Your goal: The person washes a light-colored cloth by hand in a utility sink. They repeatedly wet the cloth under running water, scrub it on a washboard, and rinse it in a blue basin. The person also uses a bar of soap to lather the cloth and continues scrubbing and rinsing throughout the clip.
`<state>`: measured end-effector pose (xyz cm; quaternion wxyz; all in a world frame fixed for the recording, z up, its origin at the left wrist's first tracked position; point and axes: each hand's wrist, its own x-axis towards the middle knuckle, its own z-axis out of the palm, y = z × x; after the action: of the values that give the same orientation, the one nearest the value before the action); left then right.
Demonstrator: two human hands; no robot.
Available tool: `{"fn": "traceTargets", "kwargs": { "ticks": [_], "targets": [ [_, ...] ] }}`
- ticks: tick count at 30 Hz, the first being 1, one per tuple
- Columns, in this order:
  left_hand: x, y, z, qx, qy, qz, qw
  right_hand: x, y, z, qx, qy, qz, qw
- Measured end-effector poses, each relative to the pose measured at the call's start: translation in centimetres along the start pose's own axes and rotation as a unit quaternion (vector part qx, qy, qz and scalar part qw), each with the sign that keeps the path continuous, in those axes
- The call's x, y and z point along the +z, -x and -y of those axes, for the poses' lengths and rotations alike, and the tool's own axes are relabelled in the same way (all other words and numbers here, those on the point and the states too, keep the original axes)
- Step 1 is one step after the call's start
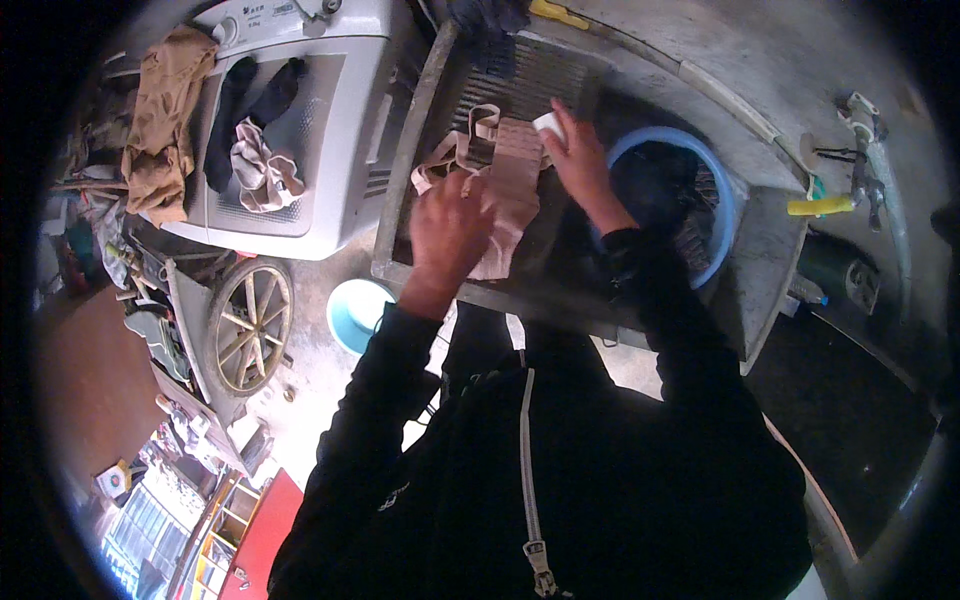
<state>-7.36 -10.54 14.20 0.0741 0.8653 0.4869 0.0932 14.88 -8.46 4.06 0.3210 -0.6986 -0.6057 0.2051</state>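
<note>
A pink strapped garment [517, 161], perhaps a bra or camisole, lies spread in a stone wash sink [409, 150], partly over its ridged washboard [517, 82]. My left hand [454, 225] is on the garment's near left part, fingers curled into the cloth below the straps. Between the fingers and thumb of my right hand [577, 165] is a small white block [548, 126], which looks like a bar of soap, held at the garment's right edge. Beside my right wrist stands a blue basin [724, 187] with dark clothes [660, 180] in it.
A washing machine [349, 150] at left carries black socks [232, 127], a pale pink cloth [259, 169] and tan clothing [161, 112]. A light-blue bucket [356, 315] and a spoked wheel [251, 326] stand on the floor. A tap with a yellow hose piece [821, 205] projects at right.
</note>
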Motion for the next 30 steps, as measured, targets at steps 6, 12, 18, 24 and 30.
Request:
{"fn": "traceTargets", "kwargs": {
  "ticks": [6,12,18,24,30],
  "targets": [
    [5.6,1.3,-1.0,0.075,0.05,0.07,0.993,1.5,-2.5,5.5,-0.315,0.299,0.029,0.9],
    [6.8,2.9,-0.5,0.069,0.001,0.108,0.992,2.0,-3.9,5.4,-0.066,0.226,0.083,0.968],
    [7.0,3.1,-0.4,0.064,0.002,0.111,0.992,3.5,-3.1,4.9,-0.217,0.286,0.083,0.93],
    [7.2,3.5,-0.3,0.067,0.0,0.089,0.994,2.8,-4.5,6.1,0.183,0.124,0.21,0.952],
    [6.8,3.2,-0.7,0.061,-0.007,0.107,0.992,2.1,-3.2,3.6,-0.167,0.312,-0.039,0.934]
  ]
}}
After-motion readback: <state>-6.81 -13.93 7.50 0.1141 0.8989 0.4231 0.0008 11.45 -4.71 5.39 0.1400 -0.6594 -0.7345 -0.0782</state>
